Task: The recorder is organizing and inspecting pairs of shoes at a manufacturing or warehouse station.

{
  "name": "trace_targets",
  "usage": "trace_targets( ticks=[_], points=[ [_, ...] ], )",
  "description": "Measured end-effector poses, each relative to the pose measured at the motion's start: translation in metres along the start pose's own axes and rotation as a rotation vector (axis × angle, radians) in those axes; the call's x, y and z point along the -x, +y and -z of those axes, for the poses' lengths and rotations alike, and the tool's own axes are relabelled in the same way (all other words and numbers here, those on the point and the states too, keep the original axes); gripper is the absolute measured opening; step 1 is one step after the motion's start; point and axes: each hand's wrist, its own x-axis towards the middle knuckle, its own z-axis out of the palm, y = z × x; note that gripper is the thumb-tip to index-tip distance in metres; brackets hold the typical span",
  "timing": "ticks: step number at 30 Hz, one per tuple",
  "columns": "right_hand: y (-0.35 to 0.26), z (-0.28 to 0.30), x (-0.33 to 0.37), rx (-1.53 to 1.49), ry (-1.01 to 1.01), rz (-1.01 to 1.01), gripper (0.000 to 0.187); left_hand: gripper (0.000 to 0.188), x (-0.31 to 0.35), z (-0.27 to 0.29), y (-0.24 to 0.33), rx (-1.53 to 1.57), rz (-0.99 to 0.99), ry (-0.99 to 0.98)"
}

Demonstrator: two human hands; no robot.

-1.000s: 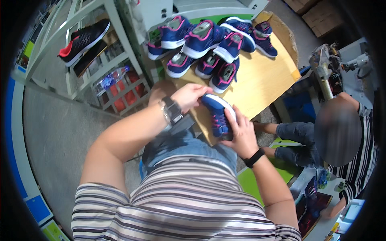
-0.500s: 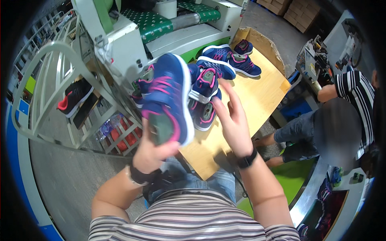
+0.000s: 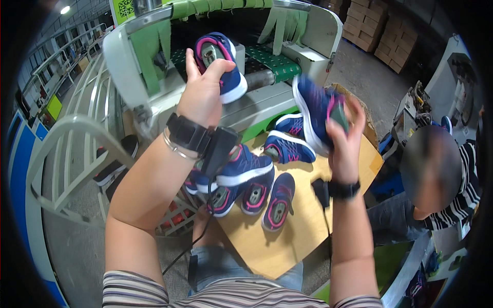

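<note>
In my left hand (image 3: 201, 95) is a navy sneaker (image 3: 233, 82) with a white sole and pink trim, raised before the machine's conveyor mouth. My fingers close around its heel part. My right hand (image 3: 348, 146) grips a second navy sneaker (image 3: 311, 110) by the heel, held up over the right part of the wooden board; it is slightly blurred. Below, between my arms, several matching sneakers (image 3: 280, 203) lie on the board (image 3: 303, 220), some piled against each other. Grey inserts show inside their openings. Both wrists wear dark bands with cables.
Ahead stands a machine with a green dotted belt (image 3: 280, 65) and hanging green strips (image 3: 283, 32). On the left is a metal rack (image 3: 77, 123) holding dark shoes. A person in a striped shirt (image 3: 465, 169) sits at the right. Stacked cartons (image 3: 393, 46) stand behind.
My left hand has carried its sneaker up and forward to the conveyor mouth. My right hand, open beside the pile before, now holds a sneaker and has moved right. The view has tilted upward.
</note>
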Motion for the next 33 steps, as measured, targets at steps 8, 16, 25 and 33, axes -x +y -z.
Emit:
trace_targets(
  ticks=[8, 16, 25, 33],
  points=[
    [0.174, -0.046, -0.232, 0.850, -0.325, 0.044, 0.081, 0.100, -0.146, 0.042, -0.100, -1.194, 0.043, 0.325],
    [0.165, 0.146, -0.152, 1.003, -0.344, -0.117, 0.098, 0.091, 0.011, 0.026, -0.046, -0.589, 0.166, -0.243],
    [0.138, 0.239, 0.037, 1.303, -0.215, -0.511, 0.094, 0.064, 0.105, 0.047, -0.013, -0.760, 0.333, -0.395],
    [0.021, 0.277, 0.131, 1.265, 0.093, -0.394, 0.041, 0.055, 0.173, 0.040, -0.006, -0.777, 0.323, -0.593]
  ],
)
